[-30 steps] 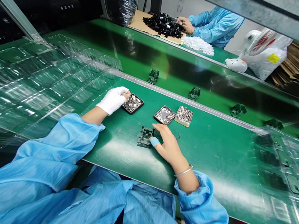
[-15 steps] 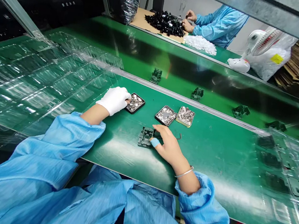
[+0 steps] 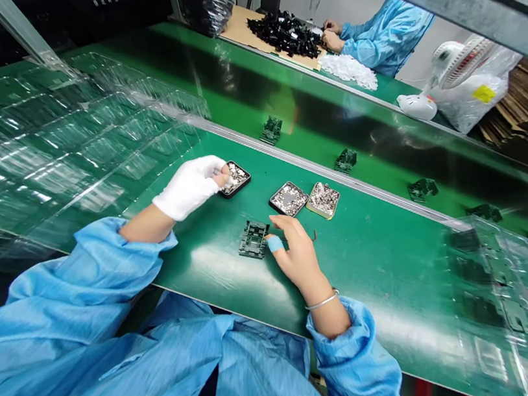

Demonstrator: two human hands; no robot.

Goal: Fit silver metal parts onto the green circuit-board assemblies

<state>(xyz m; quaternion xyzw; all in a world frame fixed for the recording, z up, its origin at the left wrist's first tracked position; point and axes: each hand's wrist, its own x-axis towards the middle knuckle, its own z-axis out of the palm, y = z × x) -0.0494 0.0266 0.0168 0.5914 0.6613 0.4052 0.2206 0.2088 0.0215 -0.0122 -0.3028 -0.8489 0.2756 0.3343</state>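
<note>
My left hand [image 3: 190, 184] wears a white glove. Its fingertips are pinched together at the edge of a small black tray [image 3: 236, 178] of tiny metal parts. My right hand [image 3: 296, 254] is bare, with a blue finger cot on the thumb. It rests on the green table [image 3: 381, 273], the thumb touching a dark plastic frame part [image 3: 253, 239] that lies flat. Two more small trays of metal parts, one dark [image 3: 289, 198] and one pale [image 3: 323, 200], sit just beyond my right hand.
Clear blister trays lie at the left [image 3: 65, 144] and right [image 3: 506, 291]. Several dark parts [image 3: 346, 160] ride the green belt behind. Across it, another person's hands [image 3: 333, 37] work beside a heap of black parts [image 3: 284, 32]. A white fan [image 3: 439, 72] stands nearby.
My left hand has drawn slightly back from over the black tray to its near edge, fingers pinched. My right hand stays at the frame part. The view has shifted a little.
</note>
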